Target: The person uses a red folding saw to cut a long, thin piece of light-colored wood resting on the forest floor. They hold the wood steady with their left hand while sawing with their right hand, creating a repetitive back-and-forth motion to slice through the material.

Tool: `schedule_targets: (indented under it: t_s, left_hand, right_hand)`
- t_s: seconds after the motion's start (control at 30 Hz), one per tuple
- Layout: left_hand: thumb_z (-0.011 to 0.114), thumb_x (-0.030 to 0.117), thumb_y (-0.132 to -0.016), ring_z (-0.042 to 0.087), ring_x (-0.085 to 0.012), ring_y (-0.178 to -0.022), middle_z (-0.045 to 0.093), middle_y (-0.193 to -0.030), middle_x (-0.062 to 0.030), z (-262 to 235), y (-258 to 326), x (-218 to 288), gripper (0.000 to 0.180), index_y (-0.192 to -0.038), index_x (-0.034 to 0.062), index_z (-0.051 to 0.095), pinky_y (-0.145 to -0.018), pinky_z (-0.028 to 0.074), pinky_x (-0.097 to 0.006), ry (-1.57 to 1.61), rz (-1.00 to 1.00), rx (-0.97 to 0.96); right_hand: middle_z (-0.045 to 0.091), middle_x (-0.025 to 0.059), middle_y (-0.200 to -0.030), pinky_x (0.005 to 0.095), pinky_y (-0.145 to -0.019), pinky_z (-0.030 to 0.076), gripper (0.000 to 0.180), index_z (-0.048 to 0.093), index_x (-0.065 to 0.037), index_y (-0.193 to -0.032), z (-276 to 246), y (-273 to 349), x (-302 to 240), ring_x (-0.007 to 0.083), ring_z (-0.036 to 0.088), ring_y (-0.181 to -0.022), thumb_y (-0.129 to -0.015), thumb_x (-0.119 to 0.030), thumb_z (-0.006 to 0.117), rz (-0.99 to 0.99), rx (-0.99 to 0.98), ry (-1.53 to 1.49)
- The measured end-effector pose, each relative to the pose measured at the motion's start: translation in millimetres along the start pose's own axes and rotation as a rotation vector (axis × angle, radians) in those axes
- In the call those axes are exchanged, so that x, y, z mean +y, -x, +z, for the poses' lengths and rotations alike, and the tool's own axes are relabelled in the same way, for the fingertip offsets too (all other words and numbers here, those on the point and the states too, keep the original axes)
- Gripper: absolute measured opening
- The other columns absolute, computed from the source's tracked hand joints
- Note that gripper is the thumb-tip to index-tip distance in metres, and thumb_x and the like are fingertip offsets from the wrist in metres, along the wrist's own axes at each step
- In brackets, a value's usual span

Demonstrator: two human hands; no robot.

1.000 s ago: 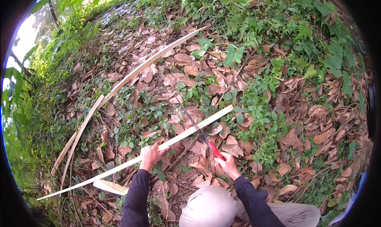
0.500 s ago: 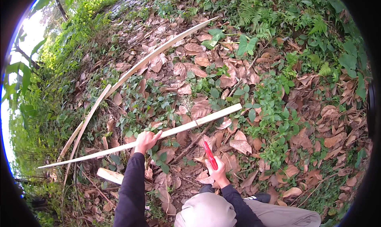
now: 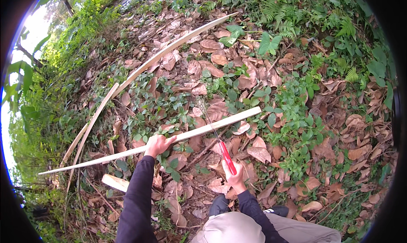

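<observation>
A long pale strip of wood lies slanted across the leaf litter, its thin end to the left and its wider end to the right. My left hand grips it near the middle, thumb stretched along it. In my right hand is a hand saw with a red handle. The saw's thin blade crosses the strip to the right of my left hand and reaches past its far edge. How deep the blade sits in the wood I cannot tell.
Beyond lie more long pale wooden strips, curved by the lens. A short wood offcut rests beside my left forearm. Dry brown leaves, low green plants and ferns cover the ground. My shoe and knee are at the lower edge.
My right hand has pushed the saw a little forward, and more blade shows beyond the strip. My left hand keeps its grip. The view has shifted slightly.
</observation>
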State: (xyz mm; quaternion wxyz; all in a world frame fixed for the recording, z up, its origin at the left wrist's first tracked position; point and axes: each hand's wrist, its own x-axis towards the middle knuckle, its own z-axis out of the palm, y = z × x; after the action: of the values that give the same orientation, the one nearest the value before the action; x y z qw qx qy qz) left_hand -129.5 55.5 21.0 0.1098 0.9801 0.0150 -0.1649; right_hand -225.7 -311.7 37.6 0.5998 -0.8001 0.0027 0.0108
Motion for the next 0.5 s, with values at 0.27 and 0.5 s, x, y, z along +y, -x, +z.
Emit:
schedule_targets:
  t_s: [0.27, 0.5]
  left_hand:
    - [0.051, 0.073, -0.089, 0.066, -0.0417, -0.065, 0.062, -0.06, -0.0248, -9, 3, 8, 0.084, -0.059, -0.0033, 0.066, -0.067, 0.052, -0.05, 0.051, -0.038, 0.008]
    - [0.064, 0.055, -0.088, 0.064, -0.0336, -0.086, 0.063, -0.089, -0.0154, -24, 13, 29, 0.051, -0.094, 0.0037, 0.061, -0.074, 0.048, -0.046, -0.045, 0.155, 0.213]
  right_hand:
    - [0.049, 0.007, -0.051, 0.034, -0.047, 0.038, 0.02, 0.06, -0.001, -0.072, 3, 15, 2, 0.0151, 0.05, -0.045, -0.086, -0.012, 0.07, 0.009, 0.057, -0.016]
    - [0.048, 0.0059, -0.052, 0.0342, -0.047, 0.037, 0.021, 0.058, -0.001, -0.069, -8, 9, -11, 0.0146, 0.047, -0.046, -0.084, -0.01, 0.07, -0.04, 0.051, -0.069]
